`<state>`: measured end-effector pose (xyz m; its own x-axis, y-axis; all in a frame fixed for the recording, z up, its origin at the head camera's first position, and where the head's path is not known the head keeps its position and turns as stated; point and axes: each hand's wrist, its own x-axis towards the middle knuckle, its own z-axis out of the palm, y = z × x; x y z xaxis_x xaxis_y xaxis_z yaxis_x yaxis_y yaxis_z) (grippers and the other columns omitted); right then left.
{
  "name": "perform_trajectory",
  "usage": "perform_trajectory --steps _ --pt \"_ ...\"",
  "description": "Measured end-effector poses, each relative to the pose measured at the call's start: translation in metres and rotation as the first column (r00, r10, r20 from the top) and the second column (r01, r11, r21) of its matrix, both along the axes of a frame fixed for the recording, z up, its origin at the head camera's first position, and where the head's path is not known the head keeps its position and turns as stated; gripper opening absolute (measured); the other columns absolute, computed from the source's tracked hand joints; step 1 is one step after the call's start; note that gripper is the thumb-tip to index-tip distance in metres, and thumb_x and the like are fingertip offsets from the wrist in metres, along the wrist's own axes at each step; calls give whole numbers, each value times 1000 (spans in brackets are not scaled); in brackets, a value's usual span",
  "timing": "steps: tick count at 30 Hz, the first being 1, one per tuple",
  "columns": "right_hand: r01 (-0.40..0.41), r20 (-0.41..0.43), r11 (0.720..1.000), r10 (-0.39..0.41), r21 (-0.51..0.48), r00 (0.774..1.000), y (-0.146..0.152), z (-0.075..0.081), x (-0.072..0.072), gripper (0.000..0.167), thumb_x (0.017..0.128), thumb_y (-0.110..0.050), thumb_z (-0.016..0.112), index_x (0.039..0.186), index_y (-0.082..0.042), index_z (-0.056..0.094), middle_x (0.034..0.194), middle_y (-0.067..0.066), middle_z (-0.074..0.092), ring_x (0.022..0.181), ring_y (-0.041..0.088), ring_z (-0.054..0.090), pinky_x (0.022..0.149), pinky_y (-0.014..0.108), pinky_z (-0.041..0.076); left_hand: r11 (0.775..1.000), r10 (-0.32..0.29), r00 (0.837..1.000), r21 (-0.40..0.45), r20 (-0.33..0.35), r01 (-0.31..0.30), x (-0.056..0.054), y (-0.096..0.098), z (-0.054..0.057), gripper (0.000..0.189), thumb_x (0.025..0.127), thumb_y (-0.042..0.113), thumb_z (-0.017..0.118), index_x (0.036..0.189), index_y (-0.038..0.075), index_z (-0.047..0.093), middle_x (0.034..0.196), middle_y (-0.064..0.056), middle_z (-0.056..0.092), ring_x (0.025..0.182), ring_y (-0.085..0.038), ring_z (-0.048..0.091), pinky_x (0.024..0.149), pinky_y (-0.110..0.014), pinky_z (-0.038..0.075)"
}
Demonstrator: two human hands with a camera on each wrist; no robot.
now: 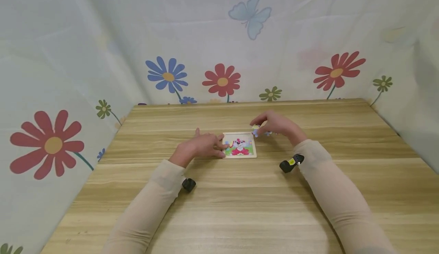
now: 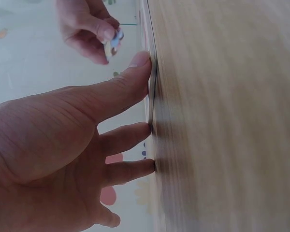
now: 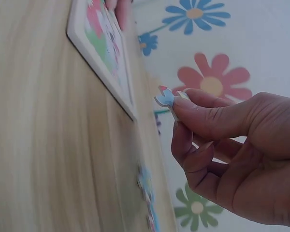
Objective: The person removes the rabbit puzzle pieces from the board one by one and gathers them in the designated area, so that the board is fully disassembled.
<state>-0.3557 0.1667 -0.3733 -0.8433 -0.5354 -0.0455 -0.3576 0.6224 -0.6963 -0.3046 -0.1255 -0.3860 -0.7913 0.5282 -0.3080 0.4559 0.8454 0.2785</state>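
Observation:
A square wooden puzzle tray [image 1: 254, 153] lies on the table, with a pink and white cartoon animal picture [image 1: 239, 147] inside its frame. My left hand [image 1: 207, 146] rests at the tray's left side, thumb and fingertips right at the edge, fingers mostly straight. Beyond the tray's far right corner, my right hand [image 1: 276, 123] pinches a small puzzle piece [image 3: 165, 98] between thumb and fingers. That piece is pale blue with a bit of red, and it is held above the table. Under the right hand, loose puzzle pieces [image 3: 146, 186] lie on the wood, partly hidden in the head view.
The wooden table [image 1: 233, 208] meets a white cloth backdrop [image 1: 192, 25] printed with flowers and a butterfly. A black wrist camera [image 1: 189, 184] sits on the left sleeve, and another black camera [image 1: 290, 163] on the right sleeve.

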Motion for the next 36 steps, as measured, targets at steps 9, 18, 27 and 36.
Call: perform_trajectory --steps 9,18,27,36 --pt "142 78 987 -136 -70 988 61 6 2 39 90 -5 74 127 4 66 114 18 67 93 26 55 71 32 49 1000 -9 1000 -9 -12 9 0 -3 1 50 93 45 68 140 31 57 160 -2 30 147 -29 30 110 -72 -8" --pt "232 127 973 -228 -18 965 105 2 0 43 90 -6 75 129 7 63 111 18 64 92 25 52 72 33 50 1000 -2 1000 17 -5 2 0 -4 -1 50 93 44 68 140 30 57 160 -2 30 147 -29 29 110 -71 -10" --pt "223 84 971 -231 92 969 107 -9 -7 36 89 -5 75 123 3 69 104 14 63 90 26 50 73 31 46 1000 6 1000 29 5 -6 2 -4 -1 49 93 43 68 139 30 58 160 -2 30 148 -29 27 110 -70 -11" --pt "228 24 958 -236 172 971 99 -12 -8 30 87 1 74 117 4 72 103 17 66 86 26 53 70 30 46 1000 4 1000 23 3 -4 1 -1 1 50 92 45 69 139 30 57 160 -1 30 147 -29 28 110 -70 -10"
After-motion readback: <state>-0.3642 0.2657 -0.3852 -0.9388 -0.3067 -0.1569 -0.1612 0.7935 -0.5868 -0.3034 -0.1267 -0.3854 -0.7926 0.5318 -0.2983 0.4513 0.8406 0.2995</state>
